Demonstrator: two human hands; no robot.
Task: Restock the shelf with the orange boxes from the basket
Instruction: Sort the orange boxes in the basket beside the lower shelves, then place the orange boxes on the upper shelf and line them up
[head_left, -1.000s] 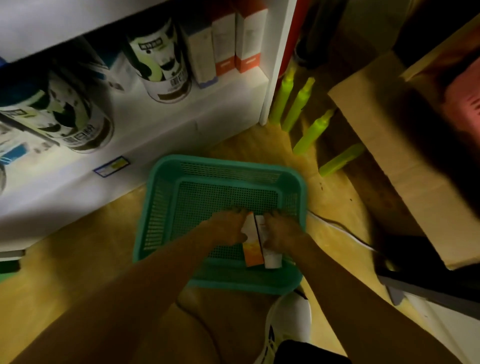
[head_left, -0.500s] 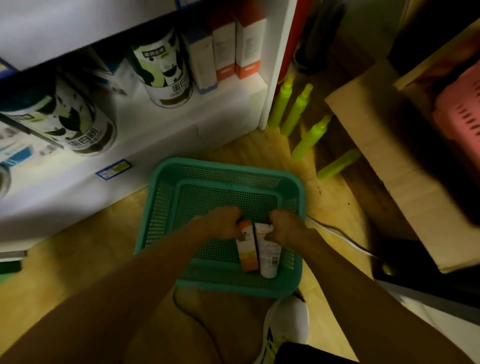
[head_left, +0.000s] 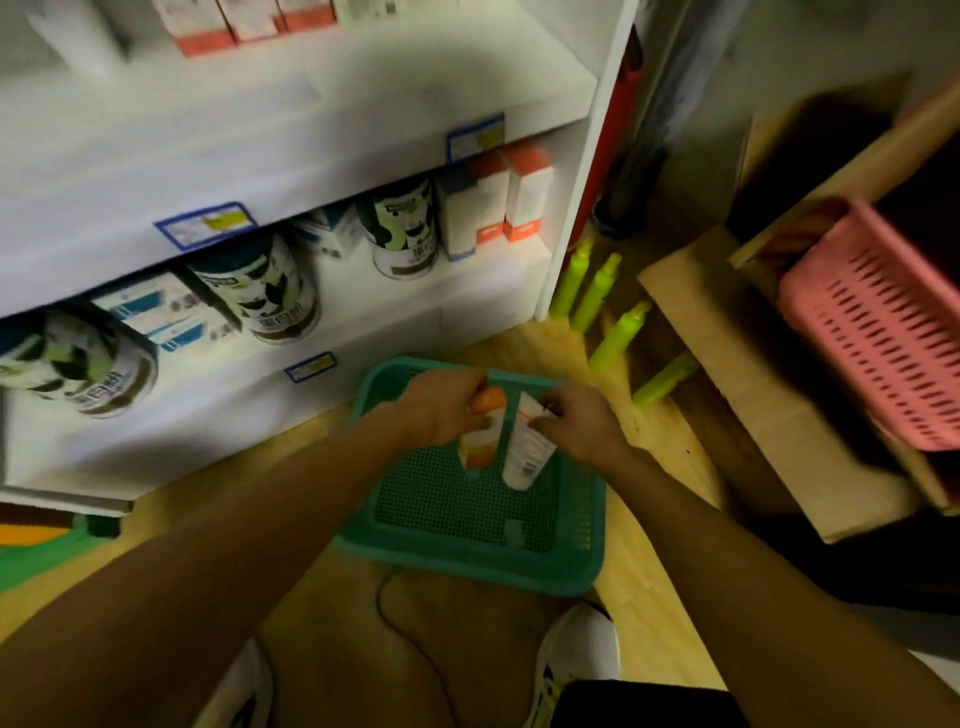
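Note:
A teal mesh basket (head_left: 467, 561) sits on the wooden floor in front of the white shelf (head_left: 311, 130). My left hand (head_left: 441, 410) grips an orange-and-white box (head_left: 480, 447) by its top, lifted above the basket. Beside it, my right hand (head_left: 576, 426) holds a second white-and-orange box (head_left: 524, 457), also raised, its lower end hanging over the basket. The basket floor under them shows no other boxes. Two matching orange-and-white boxes (head_left: 511, 197) stand at the right end of the lower shelf.
Large cow-print tins (head_left: 260, 286) and blue-and-white cartons (head_left: 156, 312) fill the lower shelf. More orange boxes (head_left: 234, 21) stand on the shelf above. Green bottles (head_left: 597, 291) lean by the shelf's right post. A pink basket (head_left: 872, 322) rests on a wooden unit at right. My shoe (head_left: 576, 654) is beneath the basket.
Both hands have lifted the two boxes up out of the basket. The view has tilted upward, bringing the upper shelf into sight.

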